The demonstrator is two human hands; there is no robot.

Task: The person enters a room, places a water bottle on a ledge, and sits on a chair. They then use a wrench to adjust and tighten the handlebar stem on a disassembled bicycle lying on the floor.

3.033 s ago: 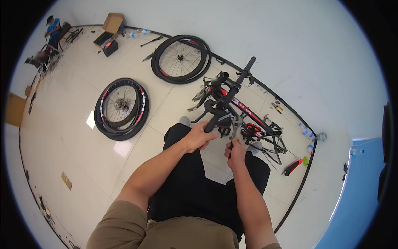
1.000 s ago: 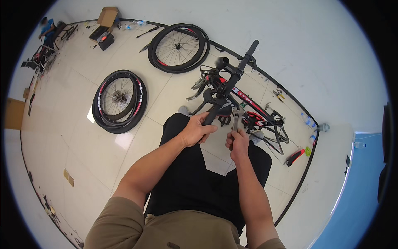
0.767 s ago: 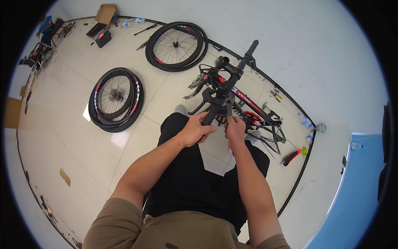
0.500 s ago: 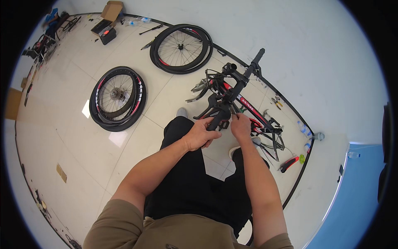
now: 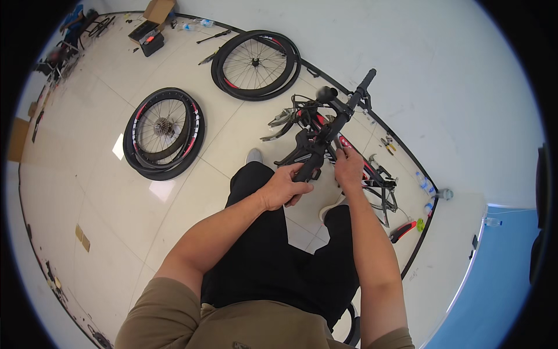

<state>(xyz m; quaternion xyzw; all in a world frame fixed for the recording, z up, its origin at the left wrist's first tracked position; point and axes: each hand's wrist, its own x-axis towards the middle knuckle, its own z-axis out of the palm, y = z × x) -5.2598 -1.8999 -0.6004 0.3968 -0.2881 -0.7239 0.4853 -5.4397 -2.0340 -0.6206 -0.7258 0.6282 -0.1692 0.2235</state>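
A black bicycle handlebar (image 5: 342, 120) slants across in front of me, attached to a black-and-red bike frame (image 5: 372, 168) without wheels. My left hand (image 5: 285, 187) is closed around the handlebar's near grip, thumb on top, just below the brake lever (image 5: 290, 156). Close by on the right, my right hand (image 5: 349, 170) has its fingers pinched on a thin grey tool (image 5: 337, 142) that reaches up beside the bar. Its exact kind is hidden by the fingers. Cables and brake parts (image 5: 282, 119) hang beyond the bar.
Wheels with tires lie at the left (image 5: 164, 134) and far middle (image 5: 256, 65). Along the right wall are pliers (image 5: 388, 145), plastic bottles (image 5: 425, 183) and a red-black saddle (image 5: 403, 231). An open cardboard box (image 5: 158, 11) and a black toolbox (image 5: 152, 44) stand far left; a person (image 5: 72, 26) is beyond.
My right hand has shifted slightly up and right, away from the near grip, with the thin tool moving along. The handlebar has turned a little; my left hand keeps its hold.
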